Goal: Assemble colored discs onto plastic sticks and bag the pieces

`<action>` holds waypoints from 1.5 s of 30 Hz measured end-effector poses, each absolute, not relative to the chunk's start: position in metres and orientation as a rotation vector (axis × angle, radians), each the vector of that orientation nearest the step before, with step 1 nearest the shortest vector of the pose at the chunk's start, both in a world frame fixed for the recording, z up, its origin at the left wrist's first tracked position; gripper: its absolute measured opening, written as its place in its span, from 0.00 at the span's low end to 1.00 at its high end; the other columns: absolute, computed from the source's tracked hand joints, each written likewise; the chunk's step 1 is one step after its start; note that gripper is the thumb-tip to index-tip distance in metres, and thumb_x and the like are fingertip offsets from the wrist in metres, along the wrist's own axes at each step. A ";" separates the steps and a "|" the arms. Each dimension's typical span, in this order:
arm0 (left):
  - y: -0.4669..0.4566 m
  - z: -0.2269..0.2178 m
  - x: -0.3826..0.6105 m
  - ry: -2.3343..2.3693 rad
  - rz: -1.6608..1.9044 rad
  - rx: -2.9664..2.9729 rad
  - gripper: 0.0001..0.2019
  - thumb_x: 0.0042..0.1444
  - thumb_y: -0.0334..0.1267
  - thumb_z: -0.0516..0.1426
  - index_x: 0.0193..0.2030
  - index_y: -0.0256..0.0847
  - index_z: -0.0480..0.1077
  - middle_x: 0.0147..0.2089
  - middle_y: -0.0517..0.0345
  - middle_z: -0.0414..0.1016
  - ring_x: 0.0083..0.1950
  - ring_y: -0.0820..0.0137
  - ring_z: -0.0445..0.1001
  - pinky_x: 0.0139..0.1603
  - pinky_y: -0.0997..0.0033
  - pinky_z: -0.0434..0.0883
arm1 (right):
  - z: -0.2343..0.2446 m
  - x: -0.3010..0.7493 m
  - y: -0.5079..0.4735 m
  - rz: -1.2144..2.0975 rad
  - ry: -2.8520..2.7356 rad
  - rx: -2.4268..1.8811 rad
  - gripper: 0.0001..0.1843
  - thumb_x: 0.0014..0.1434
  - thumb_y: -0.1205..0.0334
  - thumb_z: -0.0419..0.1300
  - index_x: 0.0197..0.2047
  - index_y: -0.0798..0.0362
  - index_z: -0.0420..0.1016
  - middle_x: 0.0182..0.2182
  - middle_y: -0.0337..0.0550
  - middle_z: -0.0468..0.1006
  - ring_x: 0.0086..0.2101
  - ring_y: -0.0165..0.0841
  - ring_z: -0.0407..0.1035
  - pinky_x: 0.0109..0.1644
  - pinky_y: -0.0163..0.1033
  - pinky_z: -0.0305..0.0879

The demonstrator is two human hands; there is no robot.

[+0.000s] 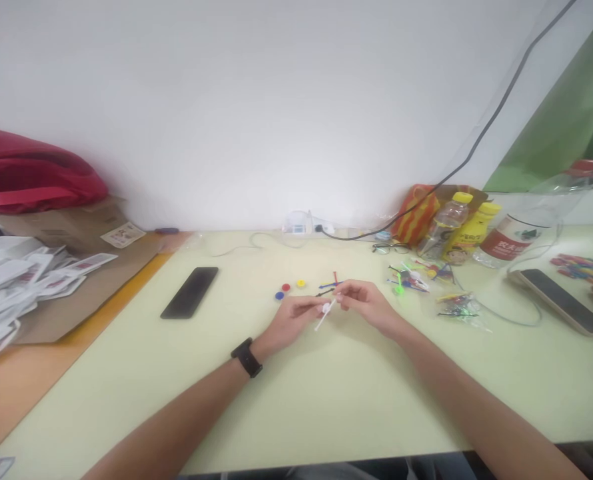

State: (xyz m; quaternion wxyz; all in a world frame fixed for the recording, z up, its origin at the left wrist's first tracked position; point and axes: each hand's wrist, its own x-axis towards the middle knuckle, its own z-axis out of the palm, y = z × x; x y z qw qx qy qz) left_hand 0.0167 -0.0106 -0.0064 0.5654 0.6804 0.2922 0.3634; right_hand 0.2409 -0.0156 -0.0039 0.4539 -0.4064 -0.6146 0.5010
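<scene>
Both my hands meet over the middle of the pale green table [326, 393]. My left hand [291, 320], with a black watch on its wrist, and my right hand [364, 301] pinch a thin white plastic stick [325, 314] between their fingertips. The stick slants down to the left. Just beyond my hands lie a red, a blue and a yellow small round disc [286, 290], and a few coloured sticks [330, 283] crossed on the table.
A black phone [189, 292] lies to the left. At the right are plastic bags of coloured sticks [434, 287], bottles [456, 230], glasses, a second phone [561, 300] and a cable. A stack of white packets [11, 280] and a cardboard box stand at far left.
</scene>
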 end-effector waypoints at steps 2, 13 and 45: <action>-0.009 -0.007 0.017 0.690 0.864 1.545 0.15 0.60 0.44 0.65 0.49 0.38 0.81 0.51 0.45 0.83 0.51 0.57 0.81 0.57 0.57 0.77 | -0.003 0.241 -0.016 1.228 -1.502 -0.996 0.16 0.59 0.50 0.69 0.43 0.53 0.78 0.31 0.40 0.74 0.30 0.31 0.68 0.38 0.40 0.66; -0.002 -0.007 0.017 0.732 0.949 1.341 0.16 0.55 0.45 0.70 0.46 0.37 0.79 0.46 0.50 0.82 0.46 0.63 0.82 0.57 0.55 0.78 | -0.006 0.233 -0.027 0.914 -1.682 -1.011 0.33 0.69 0.48 0.57 0.73 0.44 0.53 0.36 0.37 0.70 0.28 0.30 0.62 0.34 0.38 0.61; -0.001 -0.010 0.018 0.786 1.025 1.327 0.17 0.53 0.45 0.70 0.44 0.36 0.79 0.40 0.51 0.81 0.40 0.65 0.81 0.49 0.61 0.78 | 0.002 0.241 -0.018 1.384 -1.188 -0.913 0.26 0.61 0.37 0.62 0.25 0.50 0.67 0.20 0.34 0.57 0.21 0.28 0.48 0.26 0.38 0.45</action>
